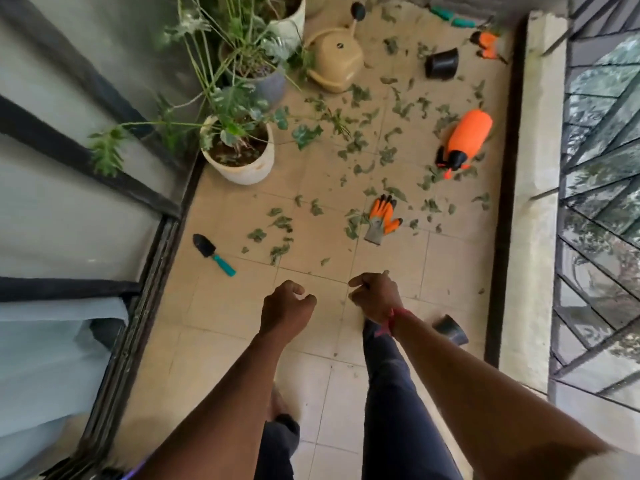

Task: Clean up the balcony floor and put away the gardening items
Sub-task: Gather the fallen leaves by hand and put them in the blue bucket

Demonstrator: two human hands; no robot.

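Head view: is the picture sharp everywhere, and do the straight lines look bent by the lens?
Head view: soft daylight, no hard shadows on the tiled floor; the trowel and orange glove are fairly sharp, while the black pot near the right hand and the plant leaves at the top are smeared; the door frame and window grille splay outward, a wide-angle effect.

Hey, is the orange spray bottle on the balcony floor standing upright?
No, the orange spray bottle lies on its side on the tiled floor.

Bare forearms, a red thread (393, 318) tied at the wrist of the right hand (375, 297), and dark navy trousers (391, 393).
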